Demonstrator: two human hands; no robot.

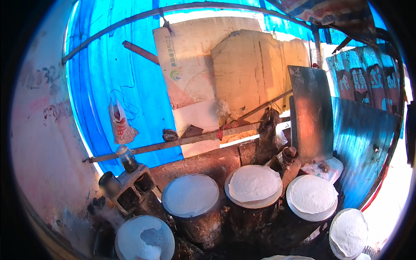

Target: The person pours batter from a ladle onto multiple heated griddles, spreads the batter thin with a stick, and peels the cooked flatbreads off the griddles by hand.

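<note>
Neither of my hands shows in the head view. Several dark drum-shaped stoves stand in a curved row, each with a round top covered in white. The front left one (130, 236) has a grey patch where its white layer is broken. A smooth, even white covers the top behind it (190, 195). On the middle one (255, 184) lies a rough-edged white sheet, and a similar sheet covers the one to its right (312, 197). Another white round (349, 234) is at the lower right. The pale rim of one more (287, 258) is cut off by the lower edge.
Hollow blocks (130, 190) at the left carry a glass jar (126, 158); a dark pot (109, 184) stands beside them. A plastic bag (122, 125) hangs on the blue sheet wall (97, 86). Cardboard (255, 73) and a dark upright panel (313, 112) stand behind the stoves.
</note>
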